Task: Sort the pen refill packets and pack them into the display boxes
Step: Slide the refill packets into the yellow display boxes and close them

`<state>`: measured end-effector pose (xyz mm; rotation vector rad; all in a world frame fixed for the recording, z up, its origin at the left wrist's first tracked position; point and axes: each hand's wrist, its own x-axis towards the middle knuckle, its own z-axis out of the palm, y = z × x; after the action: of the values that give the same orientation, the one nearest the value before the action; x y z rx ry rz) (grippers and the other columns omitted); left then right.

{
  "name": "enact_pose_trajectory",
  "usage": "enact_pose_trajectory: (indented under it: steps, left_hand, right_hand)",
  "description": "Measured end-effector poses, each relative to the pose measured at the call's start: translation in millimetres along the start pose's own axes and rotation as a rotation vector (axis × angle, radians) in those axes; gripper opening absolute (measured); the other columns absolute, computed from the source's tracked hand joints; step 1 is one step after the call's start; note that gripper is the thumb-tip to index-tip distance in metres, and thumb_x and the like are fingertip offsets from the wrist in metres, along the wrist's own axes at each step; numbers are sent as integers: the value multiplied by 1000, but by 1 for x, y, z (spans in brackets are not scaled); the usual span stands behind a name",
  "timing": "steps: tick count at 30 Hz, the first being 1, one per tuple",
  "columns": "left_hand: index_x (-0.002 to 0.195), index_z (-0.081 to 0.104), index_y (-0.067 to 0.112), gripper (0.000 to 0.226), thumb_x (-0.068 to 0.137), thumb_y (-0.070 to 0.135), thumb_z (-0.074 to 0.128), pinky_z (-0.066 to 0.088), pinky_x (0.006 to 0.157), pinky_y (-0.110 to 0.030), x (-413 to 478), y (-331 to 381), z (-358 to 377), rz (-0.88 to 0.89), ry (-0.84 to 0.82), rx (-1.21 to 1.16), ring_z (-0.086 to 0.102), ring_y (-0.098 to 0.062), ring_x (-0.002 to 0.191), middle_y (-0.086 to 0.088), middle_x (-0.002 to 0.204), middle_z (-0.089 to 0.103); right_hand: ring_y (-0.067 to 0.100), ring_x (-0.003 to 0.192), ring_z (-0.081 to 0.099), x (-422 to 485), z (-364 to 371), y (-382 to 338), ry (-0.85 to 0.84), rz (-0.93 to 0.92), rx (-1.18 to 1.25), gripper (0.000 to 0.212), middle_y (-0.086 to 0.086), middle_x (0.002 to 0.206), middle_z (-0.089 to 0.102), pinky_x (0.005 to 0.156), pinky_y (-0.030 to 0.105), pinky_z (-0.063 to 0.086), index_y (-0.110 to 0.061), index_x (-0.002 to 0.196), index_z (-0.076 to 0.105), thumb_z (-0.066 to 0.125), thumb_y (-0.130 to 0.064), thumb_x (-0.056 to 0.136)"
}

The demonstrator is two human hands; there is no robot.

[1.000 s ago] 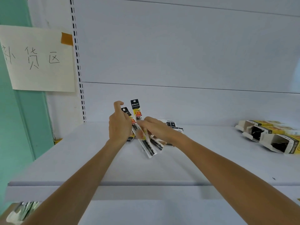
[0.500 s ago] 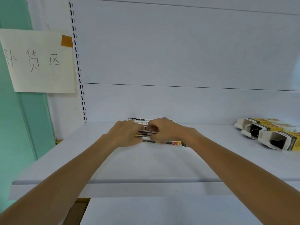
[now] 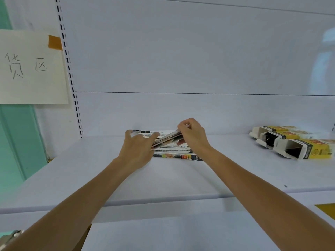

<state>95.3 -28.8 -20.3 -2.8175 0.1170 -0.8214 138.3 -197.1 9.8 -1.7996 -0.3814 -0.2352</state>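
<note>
A small stack of pen refill packets (image 3: pixel 167 138) is held edge-on just above the white shelf (image 3: pixel 163 178). My right hand (image 3: pixel 193 135) pinches its right end from above. My left hand (image 3: pixel 138 148) grips its left end, fingers partly spread. Under the held stack, more refill packets (image 3: pixel 178 153) lie flat on the shelf, some face down, the nearest with a yellow and black label. Three yellow and white display boxes (image 3: pixel 293 144) lie on their sides at the far right of the shelf, open ends facing left.
A paper sign (image 3: pixel 30 67) with handwriting is taped to the left wall beside the slotted shelf upright (image 3: pixel 72 84). The shelf's back panel rises right behind the packets. A lower shelf shows below the front edge.
The packets held upright a second ago were brought down flat to the pile. My right hand has now lifted the right end of the stack, tilting it.
</note>
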Motion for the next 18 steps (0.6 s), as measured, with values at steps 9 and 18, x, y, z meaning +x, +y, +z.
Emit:
enact_pose_trajectory:
  steps: [9,18]
  left_hand:
    - [105,50,17,17,92,27,50,36,62,-31,40,66,-9,22,-137,-398,53,-23,78,-1,82,56]
    - [77,44,23,37,96,50,27,33,65,-33,87,192,-15,17,-40,-485,52,-24,72,1,71,52]
  right_hand:
    - [9,56,47,10,-64,33,103,-90,-257,20,1,76,57,46,11,33,0,78,62,50,-13,87]
    - [18,93,59,37,-238,70,79,-175,-550,23,2,98,66,83,33,47,-10,92,66,48,-25,92]
